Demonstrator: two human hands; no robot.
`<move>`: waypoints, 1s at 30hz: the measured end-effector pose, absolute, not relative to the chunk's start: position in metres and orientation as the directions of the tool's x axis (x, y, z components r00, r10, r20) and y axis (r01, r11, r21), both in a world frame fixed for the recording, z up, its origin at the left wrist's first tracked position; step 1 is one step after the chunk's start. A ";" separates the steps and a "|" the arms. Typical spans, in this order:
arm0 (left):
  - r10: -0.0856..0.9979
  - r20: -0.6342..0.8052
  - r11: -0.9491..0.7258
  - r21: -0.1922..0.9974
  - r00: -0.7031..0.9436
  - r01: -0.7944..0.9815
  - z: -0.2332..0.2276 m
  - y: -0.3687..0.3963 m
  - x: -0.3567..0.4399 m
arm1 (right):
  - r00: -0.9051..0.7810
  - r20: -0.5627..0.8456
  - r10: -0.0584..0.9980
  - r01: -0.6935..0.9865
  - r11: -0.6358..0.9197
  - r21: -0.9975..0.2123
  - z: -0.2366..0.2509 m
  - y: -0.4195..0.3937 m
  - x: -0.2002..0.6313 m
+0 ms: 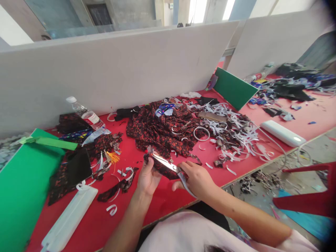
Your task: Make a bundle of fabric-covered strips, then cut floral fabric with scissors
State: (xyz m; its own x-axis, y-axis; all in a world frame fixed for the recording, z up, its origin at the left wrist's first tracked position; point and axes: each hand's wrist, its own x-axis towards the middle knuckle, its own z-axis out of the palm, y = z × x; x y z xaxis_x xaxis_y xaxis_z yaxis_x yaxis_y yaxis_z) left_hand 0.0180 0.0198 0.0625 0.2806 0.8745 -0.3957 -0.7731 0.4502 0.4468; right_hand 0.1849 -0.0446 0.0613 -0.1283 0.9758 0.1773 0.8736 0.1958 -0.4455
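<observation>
My left hand [149, 177] pinches a small piece of dark, red-flowered fabric [166, 170] above the near part of the red table. In my right hand [195, 177] are metal scissors [164, 161], their blades pointing up and left along the fabric's upper edge. The blades look close together; whether they are cutting cannot be made out. Just beyond both hands lies a large crumpled heap of the same flowered fabric [154, 127]. Left of my left hand are a dark fabric scrap [112, 192] and curled white strips [112, 210].
White strip offcuts [244, 136] pile up at the right, near a white ring [201, 133]. A plastic bottle [90, 117] leans at the back left. Green boards [233, 87] stand on both sides. White oblong devices [282, 133] lie left and right. A pale partition [118, 70] runs behind.
</observation>
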 end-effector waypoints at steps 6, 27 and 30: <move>0.882 -0.378 0.439 0.440 0.282 -0.783 0.062 0.020 0.018 | -0.137 0.175 0.975 0.874 0.202 -0.442 0.061 -0.043 0.184; 0.991 -0.077 0.114 0.908 0.107 -0.403 0.055 0.023 0.010 | -0.382 -0.038 0.923 0.590 0.212 -0.779 0.089 -0.037 0.221; 0.988 -0.049 0.082 0.969 0.144 -0.232 0.057 0.023 0.003 | -0.424 -0.049 0.904 0.589 0.234 -0.773 0.097 -0.036 0.231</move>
State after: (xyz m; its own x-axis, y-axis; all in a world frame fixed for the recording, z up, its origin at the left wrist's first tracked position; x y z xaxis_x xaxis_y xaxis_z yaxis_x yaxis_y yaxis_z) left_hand 0.0035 0.0229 0.0567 0.1440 0.9884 -0.0491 -0.2322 0.0820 0.9692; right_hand 0.2308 -0.0357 0.0966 -0.4239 0.9044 -0.0490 0.5893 0.2343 -0.7732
